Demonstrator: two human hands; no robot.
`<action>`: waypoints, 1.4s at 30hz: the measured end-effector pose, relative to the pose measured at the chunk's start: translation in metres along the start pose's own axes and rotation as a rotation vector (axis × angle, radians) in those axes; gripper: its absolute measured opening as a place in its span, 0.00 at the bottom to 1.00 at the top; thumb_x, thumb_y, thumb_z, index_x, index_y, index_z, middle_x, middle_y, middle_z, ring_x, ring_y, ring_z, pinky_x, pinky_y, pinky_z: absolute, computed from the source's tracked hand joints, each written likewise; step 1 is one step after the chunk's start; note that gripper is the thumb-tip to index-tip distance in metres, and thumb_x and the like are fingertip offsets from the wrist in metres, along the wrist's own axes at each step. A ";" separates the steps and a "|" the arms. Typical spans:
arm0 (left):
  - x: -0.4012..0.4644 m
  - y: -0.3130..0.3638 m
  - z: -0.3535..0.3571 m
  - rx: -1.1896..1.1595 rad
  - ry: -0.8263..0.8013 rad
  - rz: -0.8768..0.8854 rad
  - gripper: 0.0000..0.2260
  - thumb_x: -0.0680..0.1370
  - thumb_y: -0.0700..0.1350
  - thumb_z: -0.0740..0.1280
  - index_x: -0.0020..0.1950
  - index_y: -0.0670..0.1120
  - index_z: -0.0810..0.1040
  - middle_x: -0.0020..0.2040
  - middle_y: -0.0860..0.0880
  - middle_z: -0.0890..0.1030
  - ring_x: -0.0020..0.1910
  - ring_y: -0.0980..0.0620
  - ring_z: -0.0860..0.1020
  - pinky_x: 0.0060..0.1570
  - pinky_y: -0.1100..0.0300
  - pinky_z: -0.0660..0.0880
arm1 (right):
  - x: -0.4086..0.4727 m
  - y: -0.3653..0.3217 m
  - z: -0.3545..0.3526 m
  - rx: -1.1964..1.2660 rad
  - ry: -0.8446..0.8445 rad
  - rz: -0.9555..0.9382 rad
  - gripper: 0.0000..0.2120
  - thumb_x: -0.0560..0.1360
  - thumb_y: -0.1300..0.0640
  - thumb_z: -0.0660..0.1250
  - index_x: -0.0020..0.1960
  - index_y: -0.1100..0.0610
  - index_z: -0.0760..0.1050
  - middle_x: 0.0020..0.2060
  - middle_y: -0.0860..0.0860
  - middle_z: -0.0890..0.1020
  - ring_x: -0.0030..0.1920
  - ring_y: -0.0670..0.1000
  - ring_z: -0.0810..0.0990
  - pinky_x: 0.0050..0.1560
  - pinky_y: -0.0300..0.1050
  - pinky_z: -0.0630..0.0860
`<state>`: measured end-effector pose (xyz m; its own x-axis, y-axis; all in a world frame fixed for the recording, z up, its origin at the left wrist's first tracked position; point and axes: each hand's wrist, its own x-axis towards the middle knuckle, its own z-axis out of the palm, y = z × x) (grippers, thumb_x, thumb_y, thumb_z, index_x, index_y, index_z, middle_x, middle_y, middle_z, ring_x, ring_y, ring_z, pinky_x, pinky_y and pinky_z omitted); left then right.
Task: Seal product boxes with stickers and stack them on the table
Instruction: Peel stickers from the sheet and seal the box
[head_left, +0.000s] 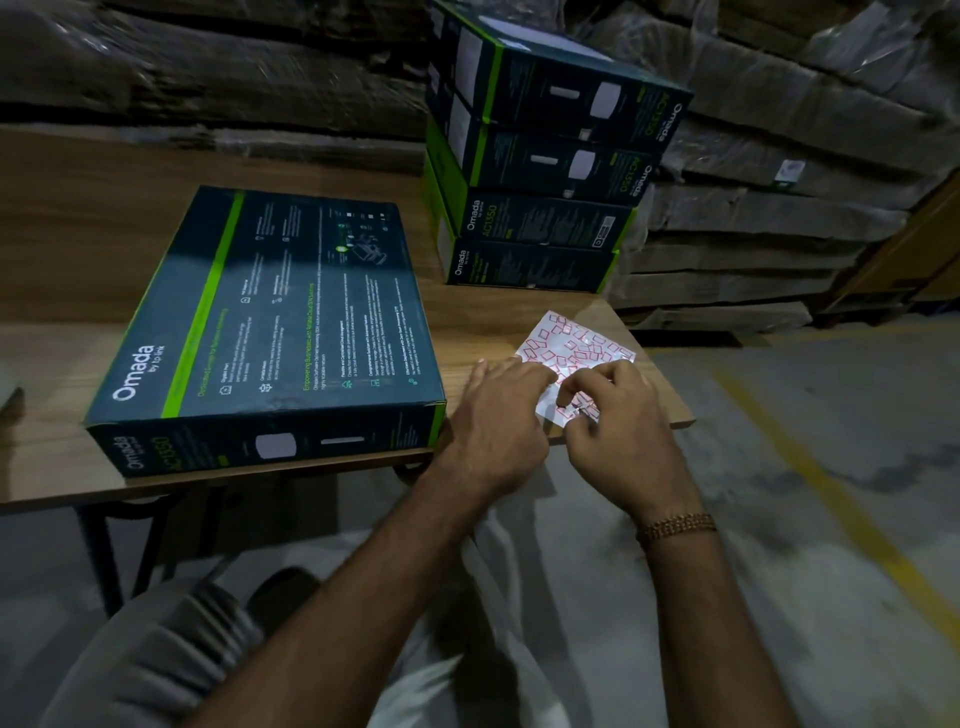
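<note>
Glossy cardboard box (270, 312) on wood-grain table (78, 228); paper sticker sheet (576, 348).

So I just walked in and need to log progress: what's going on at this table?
A person is working at a sticker sheet lying near the table's right corner. The left hand rests on the sheet while the right hand pinches at it, apparently peeling a sticker. One box lies flat beside them; whether it is sealed can't be told. Four boxes are in a stack behind.
</note>
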<state>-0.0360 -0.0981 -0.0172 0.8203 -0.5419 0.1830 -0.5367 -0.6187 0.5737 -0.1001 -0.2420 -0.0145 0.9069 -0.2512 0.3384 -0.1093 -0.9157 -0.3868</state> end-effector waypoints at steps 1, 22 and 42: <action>0.000 0.000 0.000 -0.002 0.001 0.000 0.25 0.82 0.39 0.65 0.80 0.48 0.70 0.78 0.48 0.74 0.80 0.48 0.65 0.84 0.48 0.47 | 0.000 0.000 0.000 0.003 0.005 0.000 0.13 0.70 0.55 0.59 0.50 0.47 0.78 0.52 0.49 0.73 0.55 0.54 0.73 0.57 0.56 0.76; -0.001 0.002 0.000 0.017 -0.007 0.008 0.24 0.83 0.41 0.66 0.80 0.49 0.70 0.77 0.49 0.74 0.80 0.49 0.65 0.84 0.46 0.47 | -0.008 0.006 0.013 0.085 0.138 -0.097 0.16 0.71 0.57 0.62 0.55 0.52 0.84 0.61 0.51 0.78 0.60 0.56 0.79 0.57 0.61 0.78; 0.001 0.001 0.001 0.015 -0.017 -0.006 0.25 0.82 0.41 0.67 0.79 0.48 0.71 0.76 0.49 0.75 0.79 0.49 0.67 0.84 0.45 0.49 | 0.001 0.001 0.008 -0.017 0.064 -0.049 0.11 0.69 0.55 0.59 0.49 0.50 0.76 0.56 0.51 0.73 0.59 0.57 0.75 0.56 0.58 0.76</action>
<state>-0.0365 -0.1000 -0.0171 0.8199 -0.5478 0.1663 -0.5353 -0.6303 0.5623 -0.0965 -0.2404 -0.0211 0.8833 -0.2247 0.4114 -0.0723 -0.9325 -0.3539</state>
